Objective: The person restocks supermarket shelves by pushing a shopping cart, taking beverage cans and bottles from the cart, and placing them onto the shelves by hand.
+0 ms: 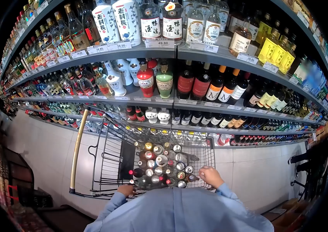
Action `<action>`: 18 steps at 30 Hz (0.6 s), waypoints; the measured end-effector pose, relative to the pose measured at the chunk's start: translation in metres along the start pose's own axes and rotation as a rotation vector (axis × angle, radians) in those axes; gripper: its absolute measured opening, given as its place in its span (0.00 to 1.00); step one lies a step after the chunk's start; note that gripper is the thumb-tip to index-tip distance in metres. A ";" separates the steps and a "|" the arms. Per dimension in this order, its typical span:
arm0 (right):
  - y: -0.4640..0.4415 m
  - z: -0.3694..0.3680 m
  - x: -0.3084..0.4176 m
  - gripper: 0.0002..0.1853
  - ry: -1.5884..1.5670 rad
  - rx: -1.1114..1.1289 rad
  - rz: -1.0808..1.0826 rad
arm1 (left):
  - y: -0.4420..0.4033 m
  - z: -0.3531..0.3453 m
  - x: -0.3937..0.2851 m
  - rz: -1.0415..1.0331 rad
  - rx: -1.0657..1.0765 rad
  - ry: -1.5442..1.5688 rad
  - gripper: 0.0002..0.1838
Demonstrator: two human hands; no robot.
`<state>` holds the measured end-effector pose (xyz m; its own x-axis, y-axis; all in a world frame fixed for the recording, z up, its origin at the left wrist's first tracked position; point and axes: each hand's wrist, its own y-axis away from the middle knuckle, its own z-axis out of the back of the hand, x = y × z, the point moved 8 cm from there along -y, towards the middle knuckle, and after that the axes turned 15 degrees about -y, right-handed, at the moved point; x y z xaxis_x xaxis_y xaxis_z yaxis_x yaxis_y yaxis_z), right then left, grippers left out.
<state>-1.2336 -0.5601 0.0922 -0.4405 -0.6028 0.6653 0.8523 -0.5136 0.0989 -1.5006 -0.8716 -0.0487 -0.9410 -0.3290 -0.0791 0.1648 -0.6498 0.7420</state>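
Bare, curled right hand (211, 176) and bare left hand (126, 190) held at a black metal-wire shopping cart (127, 158).
Whether anything is gripped cannot be told; assorted capped bottles (161, 160) are clustered inside, before long grey bottle-lined shelves (160, 53).

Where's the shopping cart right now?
In the head view, the shopping cart stands below centre, its golden handle at left, before the bottle shelves; the left hand and right hand are by its near side.

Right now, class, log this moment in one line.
left hand: near cart | right hand: near cart | cart: bottles inside
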 end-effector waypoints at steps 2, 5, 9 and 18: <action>-0.005 -0.001 -0.004 0.05 0.025 0.021 -0.002 | 0.013 0.013 -0.013 -0.080 0.075 0.081 0.17; 0.003 -0.018 -0.012 0.05 -0.016 0.089 0.011 | 0.007 -0.022 -0.013 -0.075 0.107 0.171 0.13; 0.027 -0.058 -0.031 0.08 -0.034 0.303 -0.040 | 0.016 -0.011 -0.022 -0.040 0.035 0.078 0.10; 0.043 -0.074 -0.062 0.07 -0.083 0.264 -0.025 | 0.020 -0.003 -0.040 -0.106 -0.261 0.149 0.19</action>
<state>-1.1903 -0.5902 0.0006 -0.4471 -0.5338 0.7177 0.8901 -0.3447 0.2981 -1.4583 -0.8737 -0.0326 -0.9066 -0.3344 -0.2574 0.1569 -0.8333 0.5301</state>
